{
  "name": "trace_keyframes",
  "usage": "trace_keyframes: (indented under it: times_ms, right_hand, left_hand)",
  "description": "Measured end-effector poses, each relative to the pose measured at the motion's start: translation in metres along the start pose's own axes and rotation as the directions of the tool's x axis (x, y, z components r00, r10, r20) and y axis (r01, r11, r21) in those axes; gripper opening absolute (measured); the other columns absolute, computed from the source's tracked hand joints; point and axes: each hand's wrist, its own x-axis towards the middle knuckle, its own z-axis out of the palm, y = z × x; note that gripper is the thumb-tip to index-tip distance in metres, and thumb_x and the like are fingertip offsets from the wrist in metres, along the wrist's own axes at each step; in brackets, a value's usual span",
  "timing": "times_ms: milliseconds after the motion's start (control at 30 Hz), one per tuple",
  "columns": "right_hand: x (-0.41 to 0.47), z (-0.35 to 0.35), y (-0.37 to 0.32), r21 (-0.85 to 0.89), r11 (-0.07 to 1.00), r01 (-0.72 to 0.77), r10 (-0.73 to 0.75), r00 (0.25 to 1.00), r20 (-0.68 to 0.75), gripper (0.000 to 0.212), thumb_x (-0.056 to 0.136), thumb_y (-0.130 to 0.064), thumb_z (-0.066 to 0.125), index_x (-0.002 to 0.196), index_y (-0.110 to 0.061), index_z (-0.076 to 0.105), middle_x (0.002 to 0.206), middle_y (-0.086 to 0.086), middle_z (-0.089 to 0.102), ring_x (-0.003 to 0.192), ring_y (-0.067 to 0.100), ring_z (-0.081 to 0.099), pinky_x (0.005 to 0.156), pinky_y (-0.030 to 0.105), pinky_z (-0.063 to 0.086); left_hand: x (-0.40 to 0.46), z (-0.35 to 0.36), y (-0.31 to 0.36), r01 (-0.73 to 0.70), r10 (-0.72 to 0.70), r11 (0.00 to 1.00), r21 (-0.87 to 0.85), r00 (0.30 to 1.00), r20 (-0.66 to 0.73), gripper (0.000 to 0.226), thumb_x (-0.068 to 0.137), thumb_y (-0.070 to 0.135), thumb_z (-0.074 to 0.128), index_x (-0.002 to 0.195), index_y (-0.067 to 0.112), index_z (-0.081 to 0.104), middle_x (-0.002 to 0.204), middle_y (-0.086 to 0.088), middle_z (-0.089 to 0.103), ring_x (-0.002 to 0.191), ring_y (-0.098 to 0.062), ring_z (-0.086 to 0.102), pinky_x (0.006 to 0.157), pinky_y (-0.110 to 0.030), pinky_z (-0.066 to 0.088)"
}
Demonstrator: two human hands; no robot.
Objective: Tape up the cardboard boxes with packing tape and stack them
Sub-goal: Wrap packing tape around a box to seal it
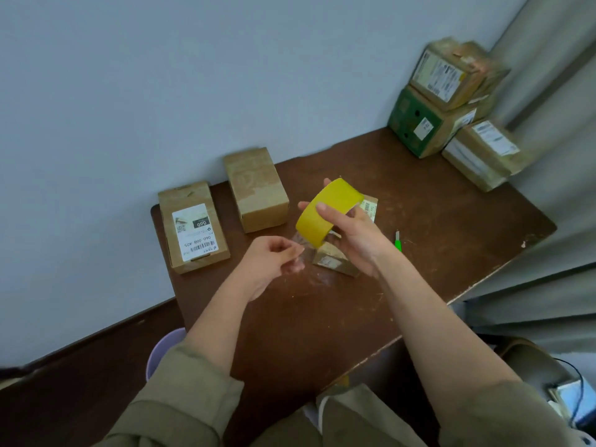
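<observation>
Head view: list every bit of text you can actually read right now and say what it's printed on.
"060" on the dark patch of the white label on the left box, seen upside down.
"060 06B A05" lower on that label, upside down; the middle group is uncertain.
Labels on the stacked boxes at the far right: too small and blurred.
Label on the small box under the hands: unreadable.
Tape roll: no text.
</observation>
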Motion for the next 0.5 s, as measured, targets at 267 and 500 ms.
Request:
trace_keyframes:
  times_ms: [267,500]
  right_hand:
    - [0.030,-0.055,-0.008,0.075,0.996,-0.046,0.055,0.991,-0.123,0.068,0.045,-0.053,0.096,0.095,-0.016,0.068,0.135,0.040,0.044,0.096,0.029,0.040,0.086,0.043,0.035]
    - [0.070,-0.120,-0.029,-0.021,1.000,0.023,-0.025,0.988,-0.152,0.023,0.094,-0.013,0.066,0.116,-0.005,0.064,0.103,0.015,0.064,0.052,0.006,0.046,0.052,0.019,0.034]
  left_hand:
    - [0.015,0.038,0.036,0.028,-0.026,0.997,0.071,0.999,-0.029,0.011,0.092,0.002,0.065,0.091,-0.009,0.066,0.063,-0.009,0.061,0.064,-0.018,0.058,0.057,-0.018,0.051]
    - [0.052,0.068,0.068,0.070,-0.051,0.980,0.185,0.993,-0.103,0.019,0.095,0.013,0.064,0.079,0.005,0.061,0.064,0.000,0.061,0.063,-0.010,0.056,0.059,-0.017,0.051]
